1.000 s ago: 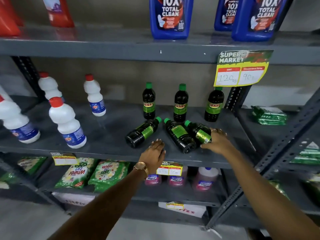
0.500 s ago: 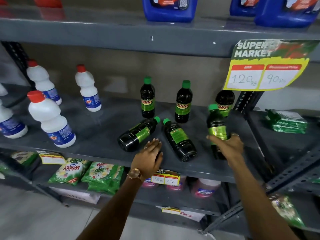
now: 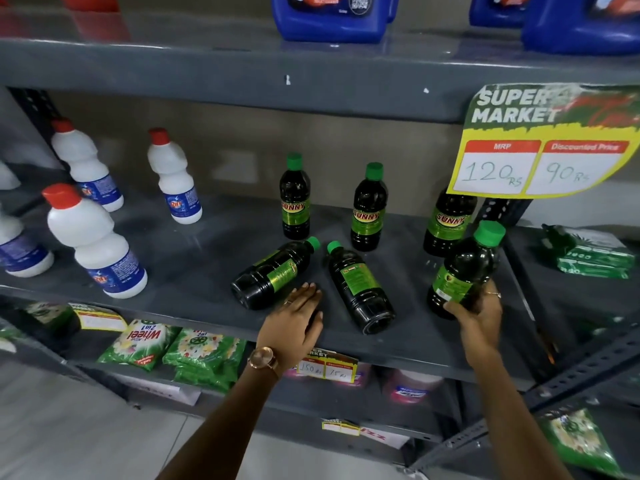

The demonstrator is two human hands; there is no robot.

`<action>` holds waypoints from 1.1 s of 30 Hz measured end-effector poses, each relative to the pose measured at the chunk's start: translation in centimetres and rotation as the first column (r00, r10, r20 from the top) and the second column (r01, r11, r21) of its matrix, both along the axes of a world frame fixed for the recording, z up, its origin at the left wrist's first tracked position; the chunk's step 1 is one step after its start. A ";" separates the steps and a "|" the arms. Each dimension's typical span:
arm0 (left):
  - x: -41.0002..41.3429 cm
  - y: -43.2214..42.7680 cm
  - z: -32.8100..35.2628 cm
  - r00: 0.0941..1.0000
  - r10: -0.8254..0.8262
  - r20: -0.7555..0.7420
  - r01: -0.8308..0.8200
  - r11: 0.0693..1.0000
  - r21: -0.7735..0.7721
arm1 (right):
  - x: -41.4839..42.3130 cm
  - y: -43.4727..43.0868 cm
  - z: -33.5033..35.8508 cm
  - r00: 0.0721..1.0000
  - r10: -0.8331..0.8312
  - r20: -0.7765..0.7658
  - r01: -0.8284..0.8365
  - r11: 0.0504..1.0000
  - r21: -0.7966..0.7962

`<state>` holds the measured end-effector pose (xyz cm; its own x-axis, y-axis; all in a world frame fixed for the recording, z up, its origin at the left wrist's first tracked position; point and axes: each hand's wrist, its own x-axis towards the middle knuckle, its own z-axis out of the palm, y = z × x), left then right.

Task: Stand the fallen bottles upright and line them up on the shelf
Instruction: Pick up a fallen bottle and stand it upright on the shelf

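Observation:
Dark bottles with green caps and green labels sit on the grey middle shelf (image 3: pixel 194 271). Three stand upright at the back: one bottle (image 3: pixel 295 199), a second (image 3: pixel 369 209), and a third (image 3: pixel 448 223) partly behind the price sign. Two lie on their sides: a fallen bottle (image 3: pixel 273 273) pointing up-right and another fallen bottle (image 3: pixel 360 289) pointing up-left. My right hand (image 3: pixel 479 313) grips the lower part of a sixth bottle (image 3: pixel 465 268), held nearly upright and tilted slightly right, at the shelf's right end. My left hand (image 3: pixel 294 323) rests flat, fingers apart, on the shelf's front edge beside the left fallen bottle's base.
White bottles with red caps (image 3: pixel 97 244) stand on the shelf's left part. A yellow price sign (image 3: pixel 540 143) hangs from the upper shelf (image 3: pixel 207 71), which carries blue jugs (image 3: pixel 329 15). Green detergent packets (image 3: pixel 173 348) lie on the shelf below. A slotted upright post (image 3: pixel 568 372) stands at right.
My right hand has lifted the rightmost fallen bottle off the shelf, turned it nearly upright and carried it right. The left hand has stayed at the front edge. The camera has moved closer.

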<state>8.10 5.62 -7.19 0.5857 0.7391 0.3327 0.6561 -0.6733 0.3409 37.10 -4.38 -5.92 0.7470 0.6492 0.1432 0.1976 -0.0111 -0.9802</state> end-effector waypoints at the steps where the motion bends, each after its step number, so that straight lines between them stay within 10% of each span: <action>1: 0.0 0.0 0.1 1.000 0.000 -0.002 0.000 1.000 0.008 | 0.2 -0.1 -0.2 1.000 -0.018 0.008 0.018 0.999 -0.027; 8: 0.1 0.0 0.0 1.000 0.013 -0.025 -0.012 1.000 0.006 | -1.5 1.3 0.7 0.949 -0.272 0.162 0.286 0.956 -0.067; 26: 0.2 -0.3 0.3 0.999 0.006 -0.050 -0.005 1.000 0.021 | -0.7 0.5 -0.3 0.986 -0.137 0.099 0.144 0.987 -0.065; 33: 0.1 -0.3 0.3 0.999 0.016 -0.047 -0.017 1.000 -0.013 | -2.1 2.0 0.7 0.925 -0.314 0.216 0.351 0.923 -0.161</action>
